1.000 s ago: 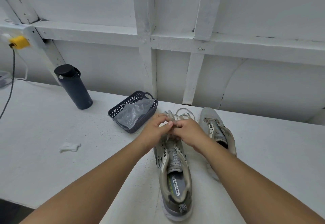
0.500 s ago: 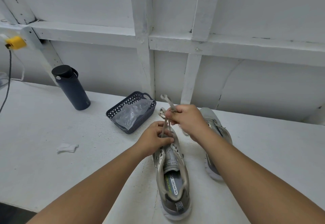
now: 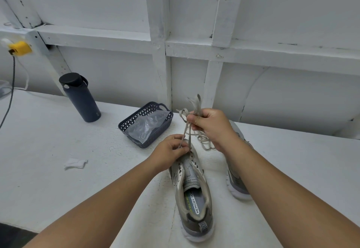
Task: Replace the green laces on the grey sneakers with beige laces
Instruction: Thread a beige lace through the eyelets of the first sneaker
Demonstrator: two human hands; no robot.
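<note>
Beige lace (image 3: 187,128) pulled taut by right hand (image 3: 211,126), left hand (image 3: 171,150) pinning sneaker (image 3: 192,193)

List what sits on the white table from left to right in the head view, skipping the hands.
Dark navy lidded bottle → crumpled white paper scrap → dark perforated plastic basket holding clear plastic → grey sneaker with open tongue → second grey sneaker, partly hidden behind the right forearm.

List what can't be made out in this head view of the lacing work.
- Far sneaker: its eyelets and toe are hidden behind the right hand and forearm.
- Near sneaker: the toe eyelets are covered by the left hand.
- Beige lace: which eyelet it runs through is hidden under the left fingers.
- Basket: a crumpled plastic bag hides its contents.
</note>
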